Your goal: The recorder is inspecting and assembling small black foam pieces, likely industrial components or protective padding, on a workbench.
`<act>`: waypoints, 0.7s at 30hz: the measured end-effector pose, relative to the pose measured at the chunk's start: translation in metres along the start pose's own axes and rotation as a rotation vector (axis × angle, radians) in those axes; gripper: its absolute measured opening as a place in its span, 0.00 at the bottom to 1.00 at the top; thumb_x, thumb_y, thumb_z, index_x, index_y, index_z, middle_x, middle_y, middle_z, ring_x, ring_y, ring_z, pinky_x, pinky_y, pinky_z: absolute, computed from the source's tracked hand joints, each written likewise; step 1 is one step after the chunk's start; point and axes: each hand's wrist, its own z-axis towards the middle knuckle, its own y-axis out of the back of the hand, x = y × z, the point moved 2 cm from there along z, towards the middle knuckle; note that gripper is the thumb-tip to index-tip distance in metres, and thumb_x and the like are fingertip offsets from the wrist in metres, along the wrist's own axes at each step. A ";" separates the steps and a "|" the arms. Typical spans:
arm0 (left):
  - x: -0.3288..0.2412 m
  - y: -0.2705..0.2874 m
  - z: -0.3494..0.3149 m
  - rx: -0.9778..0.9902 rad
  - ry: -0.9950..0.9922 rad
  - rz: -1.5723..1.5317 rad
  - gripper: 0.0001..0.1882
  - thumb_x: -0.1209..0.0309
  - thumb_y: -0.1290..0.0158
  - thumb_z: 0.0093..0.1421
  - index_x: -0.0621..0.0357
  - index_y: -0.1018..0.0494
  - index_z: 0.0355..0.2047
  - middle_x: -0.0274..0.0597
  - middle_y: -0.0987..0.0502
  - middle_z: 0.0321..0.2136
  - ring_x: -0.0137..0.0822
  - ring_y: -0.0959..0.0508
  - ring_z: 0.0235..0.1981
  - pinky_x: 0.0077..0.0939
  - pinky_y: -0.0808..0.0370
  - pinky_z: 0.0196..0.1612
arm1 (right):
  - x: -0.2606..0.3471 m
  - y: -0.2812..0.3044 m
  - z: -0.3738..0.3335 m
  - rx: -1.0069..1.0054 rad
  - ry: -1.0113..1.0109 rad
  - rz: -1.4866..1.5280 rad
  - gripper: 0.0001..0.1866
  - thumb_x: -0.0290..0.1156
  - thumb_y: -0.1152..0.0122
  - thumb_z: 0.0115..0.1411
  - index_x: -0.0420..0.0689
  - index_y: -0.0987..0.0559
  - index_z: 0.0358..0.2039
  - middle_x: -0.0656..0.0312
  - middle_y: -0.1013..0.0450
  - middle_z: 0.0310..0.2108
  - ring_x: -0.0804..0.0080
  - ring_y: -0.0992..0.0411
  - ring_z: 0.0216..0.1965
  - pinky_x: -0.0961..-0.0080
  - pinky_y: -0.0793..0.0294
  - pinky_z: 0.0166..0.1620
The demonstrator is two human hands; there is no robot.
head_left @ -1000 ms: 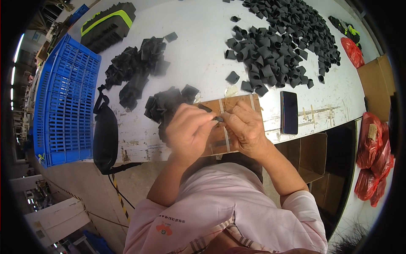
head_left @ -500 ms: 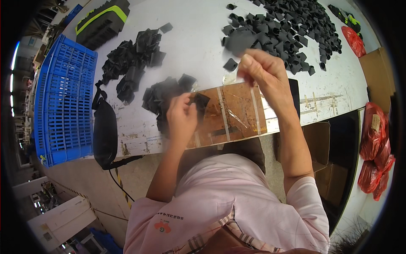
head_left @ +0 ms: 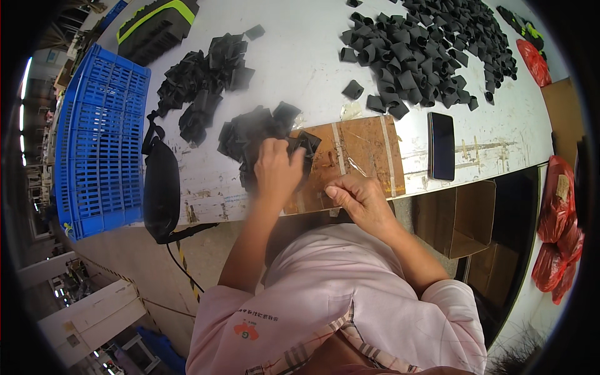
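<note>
Around the left end of the brown board point(head_left: 370, 145), bunched black pieces point(head_left: 237, 137) could lift doubled

Your left hand point(head_left: 278, 167) is at them, its grip too blurred to tell; your right hand point(head_left: 367, 201) curls near the board, its hold also unclear. Overlapping layers would be the cause.

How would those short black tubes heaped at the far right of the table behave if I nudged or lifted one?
The black tubes are probably light, being small and hollow with open ends. They likely flex but hold some shape, since many openings stay rounded. They may roll only a little, as their sides look partly flattened.
</note>
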 end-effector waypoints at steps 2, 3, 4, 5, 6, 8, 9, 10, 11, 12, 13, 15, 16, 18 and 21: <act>-0.006 -0.002 -0.001 0.030 0.007 0.074 0.07 0.73 0.47 0.48 0.64 0.31 0.26 0.49 0.33 0.29 0.48 0.29 0.34 0.36 0.30 0.33 | -0.001 -0.003 0.001 0.035 -0.029 -0.018 0.11 0.31 0.44 0.56 0.34 0.24 0.26 0.56 0.30 0.18 0.73 0.32 0.19 0.77 0.34 0.24; -0.004 -0.005 -0.001 0.027 0.012 0.074 0.07 0.73 0.47 0.48 0.64 0.31 0.26 0.49 0.33 0.29 0.48 0.29 0.34 0.36 0.30 0.33 | -0.002 -0.005 -0.001 0.035 -0.021 -0.029 0.11 0.31 0.44 0.56 0.34 0.24 0.26 0.56 0.30 0.18 0.73 0.32 0.19 0.77 0.34 0.24; -0.001 -0.008 -0.002 0.033 -0.006 0.124 0.08 0.72 0.46 0.47 0.64 0.31 0.24 0.48 0.33 0.28 0.47 0.30 0.33 0.36 0.29 0.33 | -0.003 -0.006 -0.002 0.034 -0.013 -0.040 0.11 0.31 0.45 0.56 0.34 0.24 0.27 0.56 0.29 0.18 0.73 0.32 0.19 0.76 0.34 0.24; 0.001 -0.011 -0.003 0.038 -0.024 0.174 0.09 0.71 0.46 0.47 0.64 0.32 0.22 0.47 0.33 0.27 0.46 0.30 0.33 0.35 0.29 0.33 | -0.003 -0.008 -0.003 0.038 -0.011 -0.042 0.11 0.31 0.45 0.56 0.34 0.24 0.27 0.56 0.29 0.18 0.73 0.32 0.19 0.76 0.34 0.24; 0.003 -0.011 -0.002 -0.002 -0.045 0.158 0.08 0.73 0.45 0.46 0.65 0.32 0.22 0.47 0.32 0.27 0.45 0.29 0.32 0.34 0.29 0.33 | -0.005 -0.008 -0.003 0.039 0.000 -0.062 0.11 0.31 0.45 0.56 0.34 0.24 0.26 0.56 0.29 0.18 0.72 0.32 0.19 0.76 0.34 0.24; 0.011 -0.001 -0.002 -0.109 0.005 -0.033 0.06 0.76 0.46 0.46 0.65 0.31 0.22 0.47 0.31 0.26 0.44 0.29 0.30 0.32 0.29 0.32 | -0.005 -0.008 -0.004 0.038 0.011 -0.083 0.11 0.30 0.45 0.56 0.34 0.24 0.26 0.56 0.29 0.18 0.72 0.32 0.19 0.76 0.34 0.24; 0.013 0.010 -0.002 -0.212 0.054 -0.224 0.04 0.78 0.47 0.46 0.66 0.31 0.23 0.47 0.30 0.25 0.43 0.28 0.28 0.31 0.30 0.31 | -0.005 -0.009 -0.004 0.034 0.017 -0.063 0.10 0.29 0.44 0.55 0.33 0.25 0.26 0.53 0.30 0.18 0.68 0.31 0.19 0.73 0.34 0.24; 0.017 0.022 -0.004 -0.155 0.304 -0.476 0.02 0.80 0.49 0.49 0.67 0.30 0.24 0.44 0.28 0.26 0.37 0.27 0.25 0.25 0.30 0.29 | -0.003 -0.011 -0.005 0.035 0.026 -0.041 0.10 0.28 0.43 0.54 0.33 0.25 0.27 0.50 0.30 0.19 0.64 0.31 0.19 0.71 0.34 0.24; 0.031 0.020 -0.012 -0.104 0.422 -0.771 0.03 0.79 0.51 0.53 0.66 0.29 0.27 0.40 0.26 0.28 0.31 0.26 0.26 0.20 0.30 0.29 | 0.000 -0.013 -0.005 0.034 0.028 -0.040 0.10 0.28 0.43 0.54 0.33 0.25 0.27 0.50 0.30 0.19 0.64 0.31 0.19 0.71 0.34 0.24; 0.028 0.029 -0.014 0.015 0.523 -1.171 0.04 0.78 0.52 0.55 0.65 0.29 0.30 0.39 0.26 0.30 0.30 0.26 0.27 0.19 0.30 0.30 | 0.003 -0.015 -0.005 0.006 -0.003 0.018 0.10 0.29 0.42 0.53 0.32 0.26 0.29 0.53 0.30 0.18 0.68 0.31 0.19 0.72 0.34 0.24; 0.019 0.038 -0.015 0.149 0.616 -1.569 0.05 0.78 0.54 0.57 0.64 0.29 0.33 0.37 0.25 0.32 0.29 0.25 0.29 0.18 0.29 0.32 | 0.006 -0.017 -0.004 -0.022 -0.034 0.076 0.12 0.30 0.41 0.52 0.32 0.26 0.30 0.55 0.30 0.18 0.72 0.31 0.20 0.74 0.34 0.24; 0.007 0.041 -0.025 0.214 0.724 -1.727 0.06 0.78 0.55 0.58 0.63 0.30 0.35 0.38 0.25 0.33 0.29 0.25 0.30 0.19 0.28 0.33 | 0.007 -0.026 0.000 -0.049 -0.030 0.251 0.12 0.29 0.40 0.52 0.32 0.26 0.30 0.58 0.30 0.18 0.76 0.33 0.20 0.75 0.34 0.25; 0.000 0.039 -0.030 0.278 0.836 -1.882 0.08 0.77 0.56 0.58 0.63 0.30 0.38 0.38 0.26 0.34 0.29 0.25 0.31 0.19 0.28 0.35 | 0.006 -0.030 0.002 -0.071 -0.026 0.427 0.13 0.29 0.39 0.51 0.31 0.27 0.30 0.61 0.31 0.18 0.80 0.34 0.21 0.77 0.34 0.25; -0.004 0.033 -0.036 0.278 0.801 -1.956 0.09 0.75 0.55 0.59 0.62 0.32 0.40 0.40 0.27 0.38 0.31 0.28 0.39 0.25 0.31 0.43 | 0.005 -0.037 0.006 -0.071 -0.041 0.433 0.11 0.28 0.38 0.50 0.33 0.27 0.29 0.63 0.32 0.18 0.82 0.35 0.21 0.78 0.35 0.25; -0.007 0.026 -0.039 0.202 0.818 -2.016 0.11 0.73 0.54 0.59 0.62 0.34 0.43 0.41 0.28 0.39 0.33 0.28 0.42 0.28 0.32 0.47 | -0.005 -0.043 0.014 -0.087 -0.031 0.275 0.08 0.25 0.38 0.48 0.36 0.26 0.27 0.61 0.32 0.18 0.78 0.34 0.20 0.78 0.35 0.24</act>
